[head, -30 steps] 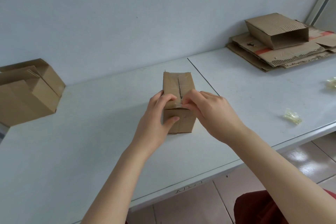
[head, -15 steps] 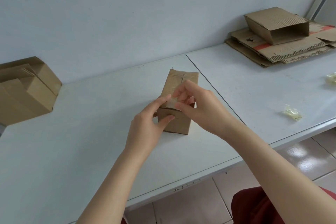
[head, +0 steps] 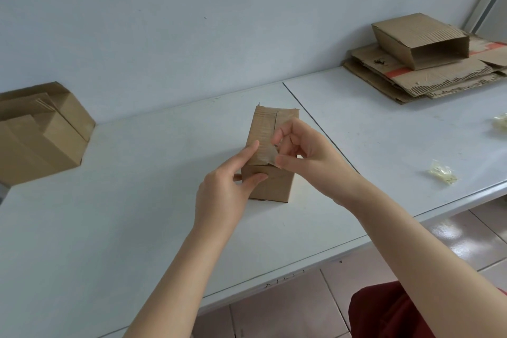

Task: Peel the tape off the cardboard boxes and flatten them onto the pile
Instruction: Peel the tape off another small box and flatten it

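Tape end point(head: 270, 155) now lifted off small box point(head: 270, 173) mid-table, pinched in right hand point(head: 307, 156), left hand point(head: 227, 189) gripping the near corner — peel begun, flattening and pile point(head: 428, 74) still ahead.

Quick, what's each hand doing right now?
Left hand: fingers holding the small box.
Right hand: fingers pinching the tape on the box.

Pale blue wall point(head: 164, 22), white table point(head: 82, 228), glossy tiled floor point(head: 274, 315).
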